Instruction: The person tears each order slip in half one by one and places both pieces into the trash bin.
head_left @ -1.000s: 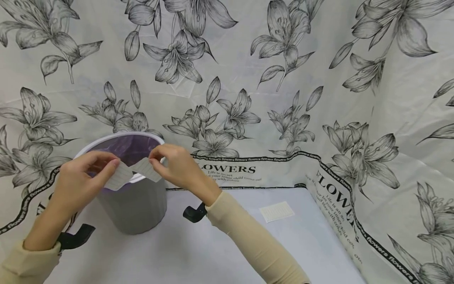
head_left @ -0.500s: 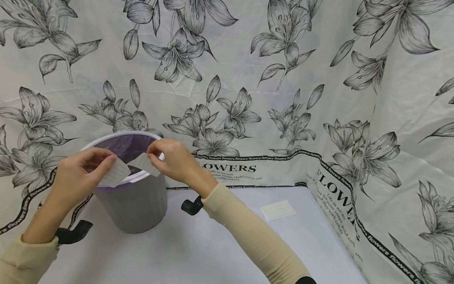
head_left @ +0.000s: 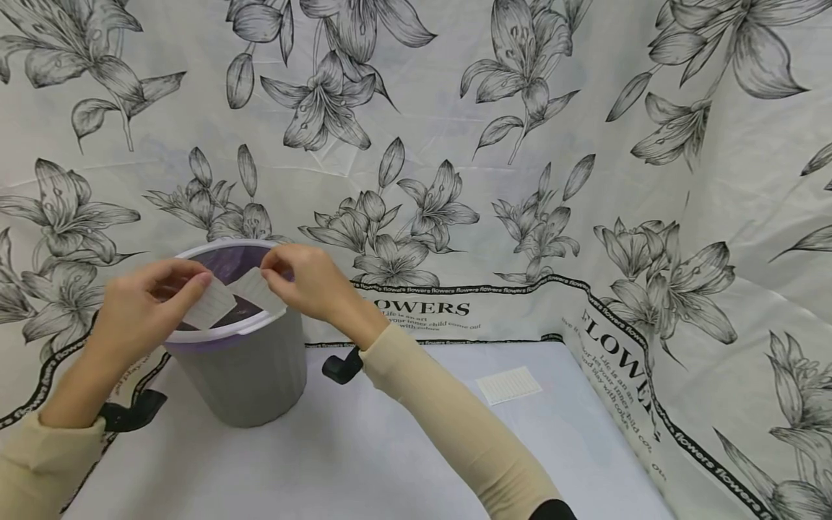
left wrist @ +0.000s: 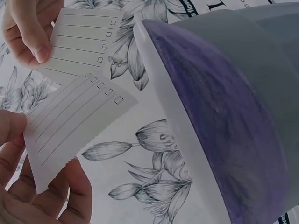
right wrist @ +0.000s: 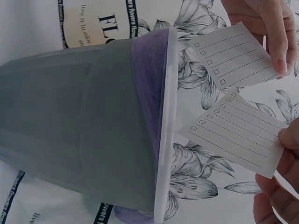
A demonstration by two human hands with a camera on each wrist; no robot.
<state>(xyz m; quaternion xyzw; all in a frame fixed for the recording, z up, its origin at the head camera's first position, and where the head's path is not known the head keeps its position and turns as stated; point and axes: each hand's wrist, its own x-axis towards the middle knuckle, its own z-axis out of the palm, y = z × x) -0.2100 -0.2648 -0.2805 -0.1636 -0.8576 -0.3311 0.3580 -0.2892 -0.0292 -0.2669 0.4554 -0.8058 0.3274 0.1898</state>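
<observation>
My left hand (head_left: pixel 146 303) pinches a piece of lined checklist paper (head_left: pixel 211 303) between thumb and fingers. A second such piece of paper (head_left: pixel 255 287) hangs from the thumb and fingertips of my right hand (head_left: pixel 305 283). Both pieces are above the mouth of a grey trash can (head_left: pixel 240 386) with a white rim and purple liner. In the left wrist view, printed lines and small checkboxes show on the left-hand paper (left wrist: pixel 77 123), and its lower edge is jagged. The right wrist view shows the right-hand paper (right wrist: pixel 233 133) with checkboxes along one edge.
Another lined slip of paper (head_left: pixel 509 386) lies flat on the white table (head_left: pixel 390 440), to the right of my right forearm. Flower-printed cloth (head_left: pixel 422 94) hangs behind and along the right side. Black wrist mounts (head_left: pixel 133 412) stick out below my hands.
Both hands have moved slightly up and forward with the papers, from the trash can's near rim to over its mouth. The slip on the table has stayed put.
</observation>
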